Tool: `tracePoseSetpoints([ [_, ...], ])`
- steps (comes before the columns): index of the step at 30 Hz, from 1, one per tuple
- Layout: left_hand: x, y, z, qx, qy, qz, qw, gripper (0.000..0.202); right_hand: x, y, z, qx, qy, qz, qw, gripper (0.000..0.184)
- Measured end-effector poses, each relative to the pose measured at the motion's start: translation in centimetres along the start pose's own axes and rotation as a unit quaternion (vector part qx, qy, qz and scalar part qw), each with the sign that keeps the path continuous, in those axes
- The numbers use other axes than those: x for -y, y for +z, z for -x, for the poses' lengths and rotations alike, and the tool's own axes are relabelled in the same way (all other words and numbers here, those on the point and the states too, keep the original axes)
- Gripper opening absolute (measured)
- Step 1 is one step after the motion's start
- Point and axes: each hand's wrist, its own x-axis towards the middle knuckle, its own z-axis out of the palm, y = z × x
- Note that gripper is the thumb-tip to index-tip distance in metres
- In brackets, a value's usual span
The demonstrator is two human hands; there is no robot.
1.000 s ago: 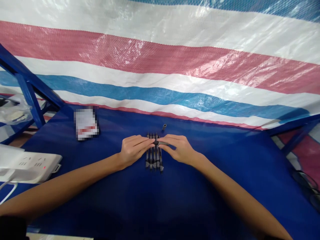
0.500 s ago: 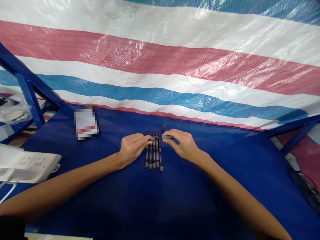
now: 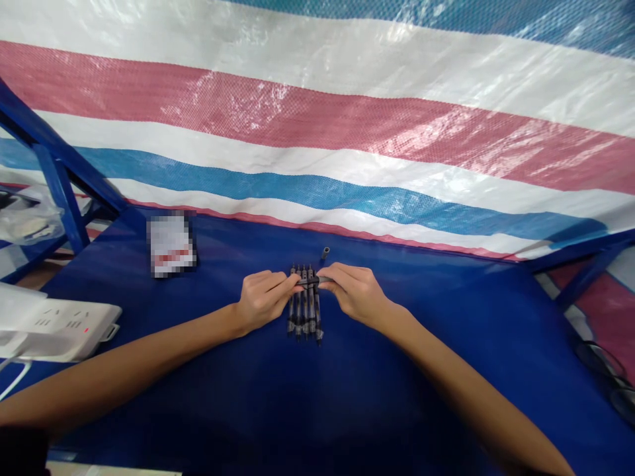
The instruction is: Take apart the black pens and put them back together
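Note:
My left hand [image 3: 262,299] and my right hand [image 3: 353,293] meet above a row of several dark slim pens [image 3: 304,317] lying side by side on the blue table cover [image 3: 397,370]. Between their fingertips, both hands grip a dark slender pen-like rod [image 3: 312,280] held crosswise over the upper part of the row. A short dark cylinder [image 3: 325,252] stands alone just beyond the row. The fingers hide part of the rod and the row's upper section.
A white power strip [image 3: 59,330] with a cable lies at the left edge, beyond it a blurred white packet [image 3: 171,244]. Dark eyeglasses [image 3: 600,362] sit at the far right. A striped tarp [image 3: 317,125] hangs behind, with blue metal framing [image 3: 59,178] at left.
The crosswise rod has shifted back left over the row, from its position to the right half a second ago. Both hands have drawn closer together around it.

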Motion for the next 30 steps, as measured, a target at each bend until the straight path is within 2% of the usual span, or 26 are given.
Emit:
tracePoseSetpoints([
  [7,-0.1,0.0,0.0,-0.005,0.001,0.02,1.0,0.011,0.4,0.5,-0.1,0.002,-0.048,0.03,0.998,0.016],
  [14,0.1,0.2,0.1,0.0,-0.011,0.035,0.999,0.009,0.6,1.2,-0.2,-0.002,-0.029,0.023,0.999,0.015],
  [22,0.2,0.0,0.0,0.025,-0.059,0.03,0.997,0.013,-0.1,-0.4,-0.5,0.02,0.026,-0.019,0.999,0.016],
  [26,0.2,0.2,-0.1,0.036,-0.049,0.002,0.998,0.013,-0.6,-1.0,-0.2,0.023,0.031,-0.008,0.999,0.014],
  [30,0.0,0.3,0.0,0.037,-0.017,-0.021,0.999,0.011,-0.5,-0.5,0.0,0.019,0.008,0.009,1.0,0.011],
])
